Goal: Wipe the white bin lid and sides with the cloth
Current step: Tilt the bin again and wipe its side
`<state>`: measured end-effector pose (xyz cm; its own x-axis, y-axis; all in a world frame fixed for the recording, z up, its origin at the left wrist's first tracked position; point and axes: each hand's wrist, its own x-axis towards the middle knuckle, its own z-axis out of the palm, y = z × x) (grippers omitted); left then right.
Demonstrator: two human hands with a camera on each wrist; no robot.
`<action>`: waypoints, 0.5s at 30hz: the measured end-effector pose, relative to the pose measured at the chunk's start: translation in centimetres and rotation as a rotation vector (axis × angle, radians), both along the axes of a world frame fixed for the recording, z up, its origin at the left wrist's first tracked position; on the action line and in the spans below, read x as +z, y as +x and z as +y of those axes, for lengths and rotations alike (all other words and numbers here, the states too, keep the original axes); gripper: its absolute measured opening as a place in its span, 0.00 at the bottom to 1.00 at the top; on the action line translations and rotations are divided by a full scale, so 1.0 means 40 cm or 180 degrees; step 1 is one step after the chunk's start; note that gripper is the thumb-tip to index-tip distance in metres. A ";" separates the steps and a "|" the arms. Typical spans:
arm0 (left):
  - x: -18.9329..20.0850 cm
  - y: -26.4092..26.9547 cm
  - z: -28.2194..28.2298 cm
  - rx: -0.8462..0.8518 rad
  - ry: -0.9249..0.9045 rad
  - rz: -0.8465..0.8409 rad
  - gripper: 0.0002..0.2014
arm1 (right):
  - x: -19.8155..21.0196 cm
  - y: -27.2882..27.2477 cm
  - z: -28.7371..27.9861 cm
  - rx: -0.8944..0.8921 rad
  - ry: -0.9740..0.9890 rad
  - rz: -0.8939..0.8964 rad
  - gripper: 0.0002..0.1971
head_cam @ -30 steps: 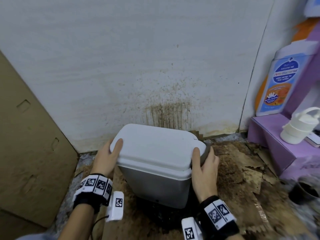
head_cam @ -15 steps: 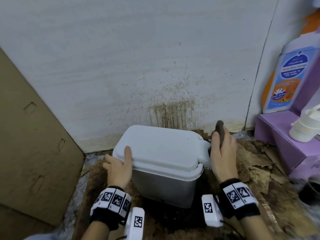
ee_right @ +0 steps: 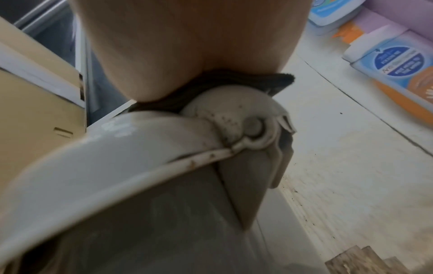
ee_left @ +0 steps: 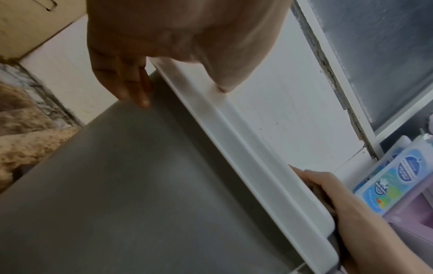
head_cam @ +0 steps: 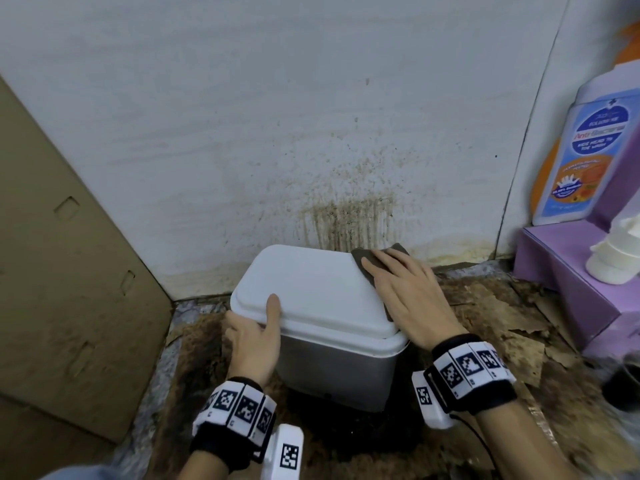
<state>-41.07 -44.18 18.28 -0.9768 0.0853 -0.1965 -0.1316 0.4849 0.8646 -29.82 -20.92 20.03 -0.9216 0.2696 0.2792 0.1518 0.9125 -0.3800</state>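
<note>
A small bin with a white lid point(head_cam: 311, 289) and grey sides point(head_cam: 332, 372) stands on the floor against the stained wall. My right hand point(head_cam: 401, 292) lies flat on the lid's far right corner and presses a dark grey cloth point(head_cam: 370, 263) onto it; the cloth point(ee_right: 234, 81) shows under the palm in the right wrist view, above the spotted lid hinge point(ee_right: 253, 128). My left hand point(head_cam: 254, 337) holds the bin's front left corner, thumb on the lid rim point(ee_left: 234, 140), fingers point(ee_left: 131, 87) against the grey side.
A cardboard sheet point(head_cam: 65, 271) leans at the left. A purple box point(head_cam: 568, 289) with a hand-wash bottle point(head_cam: 581, 147) and a white pump top point(head_cam: 616, 258) stands at the right. Torn brown cardboard point(head_cam: 502, 317) covers the dirty floor around the bin.
My right hand has come up from the bin's right side onto the lid's far right corner with the cloth flat under it. My left hand has slid toward the front left corner.
</note>
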 end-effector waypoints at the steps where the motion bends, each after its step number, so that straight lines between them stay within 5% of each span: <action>1: -0.003 0.002 0.000 0.0000 0.0020 -0.0001 0.46 | -0.001 -0.002 0.005 -0.0062 -0.0066 -0.0057 0.29; 8: -0.011 -0.007 0.007 0.0002 0.0167 -0.0090 0.44 | 0.013 -0.014 0.060 -0.0288 -0.1023 -0.0376 0.26; 15: -0.020 0.007 0.004 -0.0041 0.0356 -0.0014 0.42 | -0.011 -0.003 0.080 -0.0428 -0.2214 0.0112 0.21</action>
